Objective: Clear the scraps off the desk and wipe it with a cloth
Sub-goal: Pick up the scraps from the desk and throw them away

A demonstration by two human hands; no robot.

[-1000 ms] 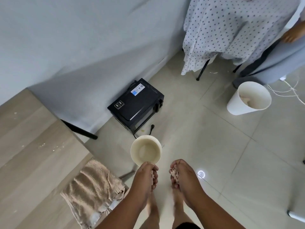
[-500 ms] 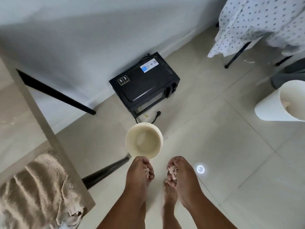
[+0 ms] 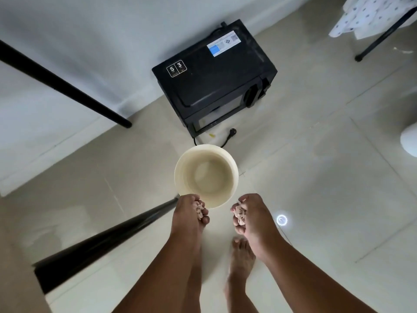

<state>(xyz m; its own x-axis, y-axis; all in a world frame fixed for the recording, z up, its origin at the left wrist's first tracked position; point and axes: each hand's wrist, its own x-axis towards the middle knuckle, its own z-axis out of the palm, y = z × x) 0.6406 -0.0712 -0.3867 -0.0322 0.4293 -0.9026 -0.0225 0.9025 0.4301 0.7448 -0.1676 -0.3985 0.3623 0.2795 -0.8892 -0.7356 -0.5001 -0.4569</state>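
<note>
Directly below the camera, both hands hang over a tiled floor, each closed round a small wad of pale scraps. The left hand has its fingers curled in on the scraps, which show between fingers and thumb. The right hand likewise grips its own clump, the bits poking out at the thumb side. The two hands are near each other but apart, with bare floor between them.

Just beyond the fingertips stands a cream round bin, open at the top; the left hand overlaps its near rim in the view, the right hand sits just beside that rim. Whether anything lies inside cannot be told.

Past the bin, near the wall's skirting, a black microwave sits on the floor, its plug lying loose on the tiles before it. A black desk leg slants in from the lower left edge toward the left hand; another dark leg crosses the upper left. A spotted cloth hangs in the upper right corner, and a white rounded object is cut off at the right edge. The person's bare feet stand on the tiles under the forearms.
</note>
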